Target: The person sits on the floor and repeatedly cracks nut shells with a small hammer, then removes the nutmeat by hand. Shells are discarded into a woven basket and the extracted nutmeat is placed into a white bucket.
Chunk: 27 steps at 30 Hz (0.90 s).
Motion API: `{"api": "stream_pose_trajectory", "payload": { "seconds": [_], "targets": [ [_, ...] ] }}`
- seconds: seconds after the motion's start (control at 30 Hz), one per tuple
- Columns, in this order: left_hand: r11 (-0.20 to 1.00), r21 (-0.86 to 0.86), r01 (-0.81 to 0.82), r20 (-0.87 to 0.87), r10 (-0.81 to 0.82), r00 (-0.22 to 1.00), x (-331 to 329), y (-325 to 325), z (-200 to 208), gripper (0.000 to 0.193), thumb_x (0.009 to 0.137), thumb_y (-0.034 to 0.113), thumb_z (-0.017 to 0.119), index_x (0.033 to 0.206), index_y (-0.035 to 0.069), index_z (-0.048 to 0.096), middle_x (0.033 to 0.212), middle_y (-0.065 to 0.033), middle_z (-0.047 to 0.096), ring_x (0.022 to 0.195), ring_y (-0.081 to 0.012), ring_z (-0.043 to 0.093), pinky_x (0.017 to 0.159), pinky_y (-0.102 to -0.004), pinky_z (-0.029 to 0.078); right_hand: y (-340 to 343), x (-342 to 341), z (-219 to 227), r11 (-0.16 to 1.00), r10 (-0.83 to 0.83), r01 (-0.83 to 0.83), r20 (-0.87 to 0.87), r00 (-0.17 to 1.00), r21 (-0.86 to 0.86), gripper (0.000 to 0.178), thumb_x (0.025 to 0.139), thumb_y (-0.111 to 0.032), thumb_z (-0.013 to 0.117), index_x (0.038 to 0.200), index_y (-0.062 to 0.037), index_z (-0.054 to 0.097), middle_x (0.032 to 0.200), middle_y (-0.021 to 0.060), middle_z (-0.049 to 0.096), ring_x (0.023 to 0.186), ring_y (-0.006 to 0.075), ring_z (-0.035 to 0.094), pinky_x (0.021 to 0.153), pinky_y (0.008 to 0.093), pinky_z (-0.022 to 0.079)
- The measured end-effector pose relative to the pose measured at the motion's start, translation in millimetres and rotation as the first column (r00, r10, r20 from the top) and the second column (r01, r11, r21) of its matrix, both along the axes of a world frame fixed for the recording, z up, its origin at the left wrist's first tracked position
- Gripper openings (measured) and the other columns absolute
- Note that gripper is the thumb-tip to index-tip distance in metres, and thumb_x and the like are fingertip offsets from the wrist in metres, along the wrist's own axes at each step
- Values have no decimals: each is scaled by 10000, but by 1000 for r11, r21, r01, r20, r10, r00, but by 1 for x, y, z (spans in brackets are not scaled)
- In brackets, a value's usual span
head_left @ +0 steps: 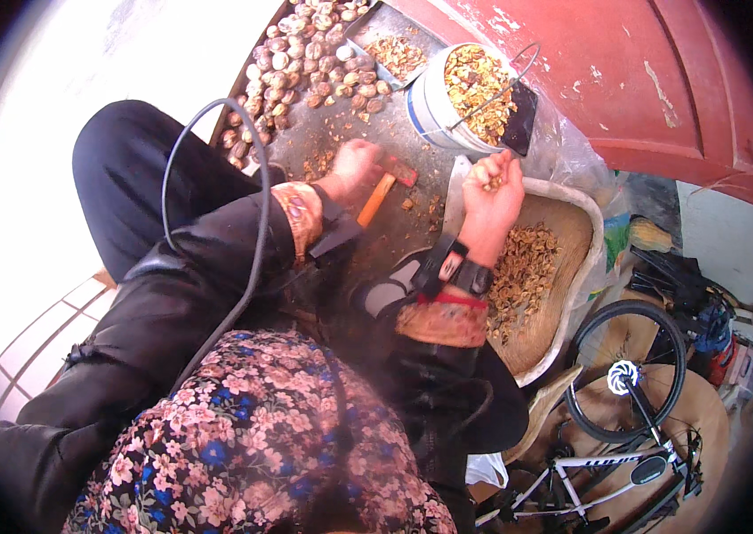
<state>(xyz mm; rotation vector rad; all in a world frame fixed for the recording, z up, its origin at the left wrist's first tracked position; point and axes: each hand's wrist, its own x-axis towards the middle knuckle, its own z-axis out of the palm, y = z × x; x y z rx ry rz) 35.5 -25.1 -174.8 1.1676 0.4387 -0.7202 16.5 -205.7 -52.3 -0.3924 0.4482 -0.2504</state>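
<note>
My right hand [494, 189] is raised beside a white bucket [434, 107] filled with walnut kernels [479, 84]. Its fingers curl around small tan walnut pieces [490, 182]. My left hand [354, 169] is low over the dark work surface, with its fingers curled; what they hold, if anything, is hidden. Right beside it is a hammer [377, 199] with an orange wooden handle and a worn red head. Shell crumbs [318, 165] lie next to the left hand. Under my right forearm, a pale scoop-shaped basket [563, 343] holds broken brown walnut shells [523, 276].
Many whole walnuts [305, 58] are heaped at the far left, next to a metal dustpan [421, 40] with kernel bits. A red panel [608, 80] bounds the far right. A white bicycle [608, 463] stands at the right. A grey cable [261, 222] loops over my left arm.
</note>
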Motion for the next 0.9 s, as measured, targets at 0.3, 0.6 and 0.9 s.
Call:
{"api": "stream_pose_trajectory", "payload": {
  "seconds": [0.3,0.6,0.9],
  "targets": [
    [606,687,-400,428,107,898,37,55,-62,211,796,180,540,942,28,545,803,-77,588,777,-196,585,688,-313,466,-48,111,10,611,-82,-205,-318,944,-764,621,908,-486,299,1221,35,426,1287,191,429,1245,289,346,1049,436,181],
    [497,758,-422,550,-139,823,54,73,-69,316,715,129,640,1012,81,543,916,-135,559,763,-258,569,697,-369,459,-4,19,-39,258,-75,-355,-385,920,-899,296,906,-264,453,774,-15,545,724,76,594,715,131,585,613,289,466],
    [530,750,-395,583,-248,774,63,81,-63,280,679,111,701,912,56,557,866,-121,544,756,-253,584,667,-357,473,74,-77,-180,-54,-180,-868,-850,495,-494,373,726,-343,667,906,-38,550,848,161,620,793,314,603,683,396,460]
  ]
}}
